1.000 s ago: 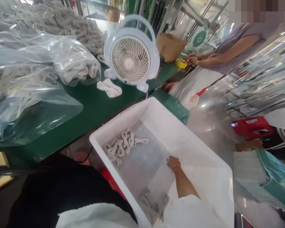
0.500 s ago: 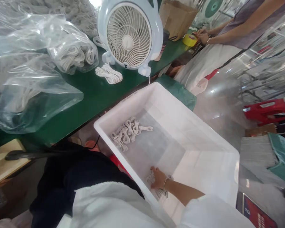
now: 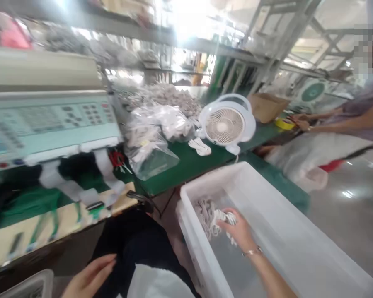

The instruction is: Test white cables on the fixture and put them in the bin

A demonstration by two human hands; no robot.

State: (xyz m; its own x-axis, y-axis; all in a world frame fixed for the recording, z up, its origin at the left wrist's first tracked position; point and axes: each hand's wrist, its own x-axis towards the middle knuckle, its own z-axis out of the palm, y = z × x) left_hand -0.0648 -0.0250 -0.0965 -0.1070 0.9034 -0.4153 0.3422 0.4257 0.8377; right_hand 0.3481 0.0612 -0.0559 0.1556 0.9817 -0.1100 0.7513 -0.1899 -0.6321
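Observation:
My right hand [image 3: 239, 231] reaches into a white plastic bin [image 3: 276, 215] beside me and closes its fingers on a bundle of white cord [image 3: 222, 217]. More coiled white cord bundles [image 3: 205, 209] lie in the bin just left of that hand. My left hand [image 3: 88, 279] rests at the lower left near my dark-clothed lap, fingers stretched out and holding nothing. The picture is blurred by motion.
A green table [image 3: 186, 165] carries clear plastic bags of cord [image 3: 152, 140], a loose cord bundle [image 3: 200, 145] and a small white fan [image 3: 226, 124]. A pale green machine with a keypad [image 3: 49, 120] stands at left. Another person's hands [image 3: 301, 122] work at a yellow tape roll [image 3: 282, 123].
The view swung up and left, bringing the machine into sight. My right hand moved from the bin's near end to the cord bundles and closed on one. My left hand came into view.

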